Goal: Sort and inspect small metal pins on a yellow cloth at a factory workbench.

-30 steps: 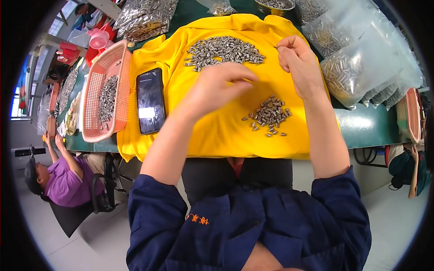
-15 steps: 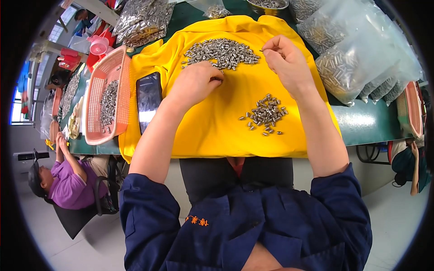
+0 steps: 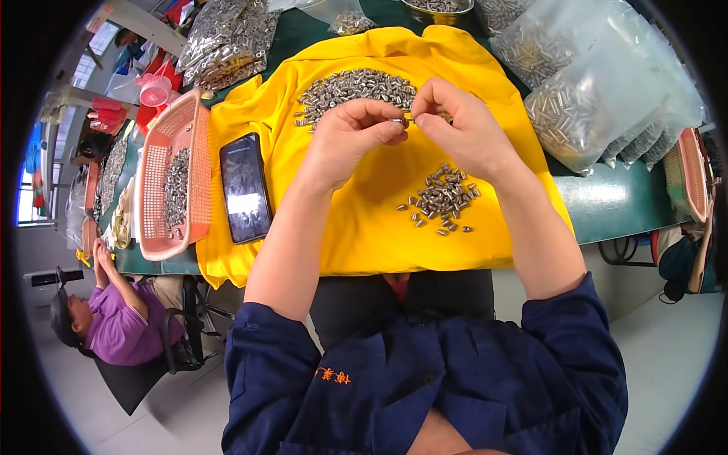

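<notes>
My left hand (image 3: pixel 353 140) pinches a small silver metal piece (image 3: pixel 398 120) between thumb and forefinger. Right beside it, fingertips almost meeting, my right hand (image 3: pixel 462 133) is closed in a pinch on a tiny, thin part too small to name. Both hands hover over a yellow cloth (image 3: pixel 356 235), just in front of a large heap of small silver metal pieces (image 3: pixel 353 85). Nearer me, below my right hand, lies a smaller pile of similar barrel-shaped pieces (image 3: pixel 444 196), a few of them scattered at its edges.
A dark phone (image 3: pixel 245 189) lies left on the cloth, beside a pink basket (image 3: pixel 199 159) containing metal pieces. Clear bags of parts (image 3: pixel 565 114) crowd the right; more bags (image 3: pixel 227 45) and a metal bowl (image 3: pixel 440 14) stand at the back. A person in purple (image 3: pixel 133 326) sits at left.
My left hand has risen from the large heap and moved right, now with a metal piece in its fingers. My right hand has come left and down to meet it.
</notes>
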Available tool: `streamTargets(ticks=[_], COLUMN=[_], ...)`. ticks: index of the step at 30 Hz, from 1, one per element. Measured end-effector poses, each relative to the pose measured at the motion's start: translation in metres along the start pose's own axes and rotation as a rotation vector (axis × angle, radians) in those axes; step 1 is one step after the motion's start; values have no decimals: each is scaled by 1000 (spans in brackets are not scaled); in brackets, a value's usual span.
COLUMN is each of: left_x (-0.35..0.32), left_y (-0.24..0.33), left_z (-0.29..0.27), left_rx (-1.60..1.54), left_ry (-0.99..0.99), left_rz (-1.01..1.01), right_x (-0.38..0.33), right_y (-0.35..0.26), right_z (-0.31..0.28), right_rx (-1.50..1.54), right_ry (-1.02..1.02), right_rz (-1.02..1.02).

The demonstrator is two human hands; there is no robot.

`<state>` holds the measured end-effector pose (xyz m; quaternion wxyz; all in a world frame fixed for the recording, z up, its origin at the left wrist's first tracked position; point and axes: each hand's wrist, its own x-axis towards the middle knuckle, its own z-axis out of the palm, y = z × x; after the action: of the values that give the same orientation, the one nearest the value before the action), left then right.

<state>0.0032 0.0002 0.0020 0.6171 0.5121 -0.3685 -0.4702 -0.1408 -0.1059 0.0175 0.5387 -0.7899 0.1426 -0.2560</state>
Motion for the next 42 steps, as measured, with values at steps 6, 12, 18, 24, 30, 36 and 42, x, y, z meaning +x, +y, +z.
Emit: streamTargets(ticks=[6,12,18,24,30,36,42], left_x=[0,0,-2,1,0,-2,-4], left_y=[0,-4,-4,-9,-9,-6,-5], left_z=[2,1,3,0,0,-1,-3], left_rx=[-47,-10,123,378,845,261,-211], left_ry=[-21,-29,33,85,29,142,24], left_rz=[3,20,26,120,295,114,-3], right_x=[0,-3,-3,2,1,1,0], right_y=[0,-4,1,9,0,1,0], right_z=[3,6,12,6,4,4,7], right_rx=[-14,-251,-91,174,-80,-60,6], right_ry=[-6,-11,16,40,93,112,27], right_rz=[-4,-45,11,221,84,23,46])
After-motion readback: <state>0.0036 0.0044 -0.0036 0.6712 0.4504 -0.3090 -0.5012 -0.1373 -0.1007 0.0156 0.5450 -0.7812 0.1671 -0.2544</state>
